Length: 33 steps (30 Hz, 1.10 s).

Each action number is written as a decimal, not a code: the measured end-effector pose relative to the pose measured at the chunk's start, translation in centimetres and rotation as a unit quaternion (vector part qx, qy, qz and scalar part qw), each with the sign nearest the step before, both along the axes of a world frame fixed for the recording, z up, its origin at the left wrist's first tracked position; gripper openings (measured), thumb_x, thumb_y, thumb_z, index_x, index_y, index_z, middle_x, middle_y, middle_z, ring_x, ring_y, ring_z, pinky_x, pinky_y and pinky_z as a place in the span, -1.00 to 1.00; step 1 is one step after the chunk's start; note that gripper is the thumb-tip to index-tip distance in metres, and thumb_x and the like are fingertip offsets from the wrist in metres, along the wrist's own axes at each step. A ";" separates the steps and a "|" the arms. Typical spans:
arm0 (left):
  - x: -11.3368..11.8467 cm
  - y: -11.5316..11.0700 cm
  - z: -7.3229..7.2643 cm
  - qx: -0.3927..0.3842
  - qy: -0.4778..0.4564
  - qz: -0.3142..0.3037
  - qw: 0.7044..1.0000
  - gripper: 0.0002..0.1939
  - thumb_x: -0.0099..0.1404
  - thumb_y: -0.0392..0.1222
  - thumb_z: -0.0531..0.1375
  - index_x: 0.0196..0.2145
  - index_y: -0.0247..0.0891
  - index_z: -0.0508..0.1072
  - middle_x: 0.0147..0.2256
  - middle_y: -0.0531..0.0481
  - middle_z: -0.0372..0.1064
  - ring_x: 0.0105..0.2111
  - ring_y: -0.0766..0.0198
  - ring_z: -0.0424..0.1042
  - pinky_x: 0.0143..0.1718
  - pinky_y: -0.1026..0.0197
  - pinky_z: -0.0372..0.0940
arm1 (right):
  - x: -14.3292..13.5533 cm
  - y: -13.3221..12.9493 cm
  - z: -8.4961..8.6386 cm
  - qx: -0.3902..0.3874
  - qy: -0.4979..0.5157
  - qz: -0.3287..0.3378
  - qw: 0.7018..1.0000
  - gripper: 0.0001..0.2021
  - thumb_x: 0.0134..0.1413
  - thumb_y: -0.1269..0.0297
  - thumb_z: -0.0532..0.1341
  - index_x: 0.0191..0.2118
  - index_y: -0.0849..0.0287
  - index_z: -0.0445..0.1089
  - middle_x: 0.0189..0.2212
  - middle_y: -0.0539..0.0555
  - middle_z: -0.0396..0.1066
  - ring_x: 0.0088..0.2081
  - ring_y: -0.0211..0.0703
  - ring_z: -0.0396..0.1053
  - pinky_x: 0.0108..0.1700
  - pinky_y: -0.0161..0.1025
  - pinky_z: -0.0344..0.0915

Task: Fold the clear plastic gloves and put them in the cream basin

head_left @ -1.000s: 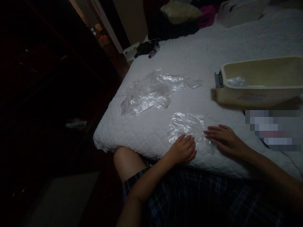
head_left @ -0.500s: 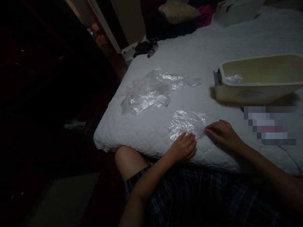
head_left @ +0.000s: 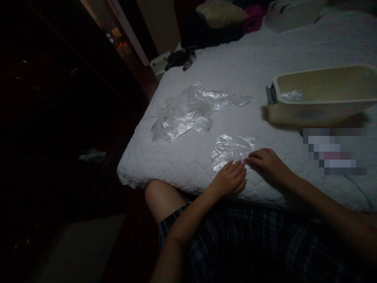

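Note:
A clear plastic bag (head_left: 231, 148) lies crinkled near the front edge of the bed. My left hand (head_left: 229, 179) rests flat on its lower edge, fingers stretched out. From the right, my right hand (head_left: 266, 165) reaches over the bag's right side with thumb and fingertips pinched together on the film, close beside my left fingertips. The folds under the right fingers are partly hidden. Farther back on the bed, a loose pile of clear plastic bags (head_left: 188, 114) spreads out.
On the right stands a cream plastic bin (head_left: 326, 112) with a grey latch and a bit of clear plastic inside. A blurred-out object (head_left: 332, 151) lies in front of it. A white box (head_left: 294, 15), a cushion (head_left: 220, 13) and dark items sit at the back of the quilted bed (head_left: 165, 161).
My right hand has moved left toward my left hand, bringing the bag's right side with it. My left hand stays on the bag nearly unchanged.

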<state>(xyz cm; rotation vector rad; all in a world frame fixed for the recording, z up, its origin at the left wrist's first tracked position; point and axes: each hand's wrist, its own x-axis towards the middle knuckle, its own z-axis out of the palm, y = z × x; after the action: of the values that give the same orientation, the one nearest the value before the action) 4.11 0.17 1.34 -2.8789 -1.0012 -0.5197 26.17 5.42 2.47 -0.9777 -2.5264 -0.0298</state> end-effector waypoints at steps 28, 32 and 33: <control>-5.7 6.1 4.6 -0.124 -0.262 0.342 0.894 -0.84 0.29 -0.28 0.11 -0.24 -0.31 0.49 -0.22 -0.17 0.45 -0.14 0.12 0.39 -0.05 0.10 0.29 | -0.5 1.9 1.4 -0.209 0.154 -0.273 0.926 -0.68 0.15 0.10 0.08 -0.26 0.18 0.50 -0.29 0.21 0.49 -0.25 0.04 0.44 -0.20 -0.08 0.32; -5.4 8.4 4.8 -0.211 -0.208 0.351 0.888 -0.79 0.29 -0.21 0.11 -0.36 -0.30 0.52 -0.32 -0.18 0.47 -0.23 0.10 0.40 -0.13 0.11 0.27 | -2.0 2.6 1.9 -0.220 0.109 -0.277 0.929 -0.63 0.16 0.04 0.05 -0.31 0.19 0.51 -0.34 0.23 0.48 -0.31 0.05 0.42 -0.29 -0.10 0.27; -5.3 8.8 4.6 -0.238 -0.214 0.340 0.884 -0.79 0.28 -0.20 0.11 -0.38 -0.30 0.52 -0.35 -0.16 0.46 -0.27 0.13 0.40 -0.17 0.13 0.27 | -2.2 2.8 1.9 -0.220 0.110 -0.277 0.929 -0.63 0.15 0.04 0.06 -0.32 0.18 0.51 -0.35 0.22 0.47 -0.32 0.04 0.41 -0.30 -0.11 0.26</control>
<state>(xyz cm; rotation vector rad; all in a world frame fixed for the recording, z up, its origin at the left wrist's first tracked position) -1.20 8.97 5.90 -2.4934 -2.3666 -0.9562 24.00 8.26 4.33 -1.7371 -2.0122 0.4711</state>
